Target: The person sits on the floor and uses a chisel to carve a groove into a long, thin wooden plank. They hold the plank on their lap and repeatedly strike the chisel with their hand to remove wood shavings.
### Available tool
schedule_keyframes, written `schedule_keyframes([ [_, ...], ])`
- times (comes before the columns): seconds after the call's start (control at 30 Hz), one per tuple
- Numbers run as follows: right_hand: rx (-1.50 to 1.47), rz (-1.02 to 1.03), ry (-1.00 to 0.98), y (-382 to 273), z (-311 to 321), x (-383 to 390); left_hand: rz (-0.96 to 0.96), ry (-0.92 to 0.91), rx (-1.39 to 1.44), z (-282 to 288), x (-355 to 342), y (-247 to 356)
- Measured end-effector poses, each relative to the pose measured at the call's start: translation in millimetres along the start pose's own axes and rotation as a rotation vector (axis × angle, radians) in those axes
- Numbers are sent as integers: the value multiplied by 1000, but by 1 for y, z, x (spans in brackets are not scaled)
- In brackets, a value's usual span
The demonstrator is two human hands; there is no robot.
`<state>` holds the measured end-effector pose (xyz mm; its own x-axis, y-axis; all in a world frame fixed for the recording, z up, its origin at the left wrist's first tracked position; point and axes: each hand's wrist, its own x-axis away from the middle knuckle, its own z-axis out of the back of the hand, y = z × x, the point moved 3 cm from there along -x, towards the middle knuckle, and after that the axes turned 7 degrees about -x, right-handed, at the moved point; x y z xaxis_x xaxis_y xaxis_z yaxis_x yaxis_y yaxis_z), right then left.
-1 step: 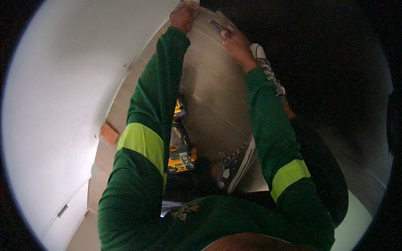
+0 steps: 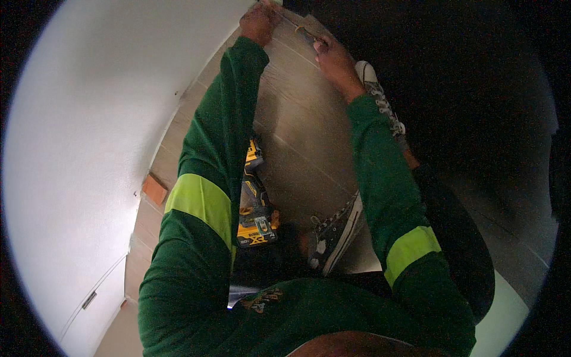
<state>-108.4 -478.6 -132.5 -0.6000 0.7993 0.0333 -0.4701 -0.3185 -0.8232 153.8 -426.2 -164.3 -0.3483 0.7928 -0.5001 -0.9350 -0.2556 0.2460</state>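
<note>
A screwdriver is held out near the far end of the floor, not far from the left edge where a white wall is met. Its handle is gripped by the curled fingers of the right hand, and its thin shaft is pointed toward the left hand. The left hand is placed close to the wall with bent fingers; whether anything is pinched there cannot be told, as the tips are blurred.

For good control, pressure is best applied along the shaft rather than sideways, since a tip pushed at a slant could slip. The left fingers should be held out of the shaft's line, and the wrist turned in short, even strokes. More light would probably help, as the floor's right side is sunk in shadow. A yellow and black drill, partly covered by the left sleeve, is rested nearer the body.
</note>
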Motion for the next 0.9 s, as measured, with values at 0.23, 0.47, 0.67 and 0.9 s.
schedule_keyframes([
  [0.23, -118, -41, -34, 7, -11, -16, -32, -53, 31, -20, -8, -21],
  [0.47, -647, -385, -120, -31, -21, 3, 3, 79, 4, -6, 4, -46],
  [0.67, -28, 257, 201, -13, 10, 1, 32, 48, 134, -13, -1, -4],
  [0.9, 37, 386, 169, -44, -11, 3, -296, 490, -63, -21, 7, -60],
])
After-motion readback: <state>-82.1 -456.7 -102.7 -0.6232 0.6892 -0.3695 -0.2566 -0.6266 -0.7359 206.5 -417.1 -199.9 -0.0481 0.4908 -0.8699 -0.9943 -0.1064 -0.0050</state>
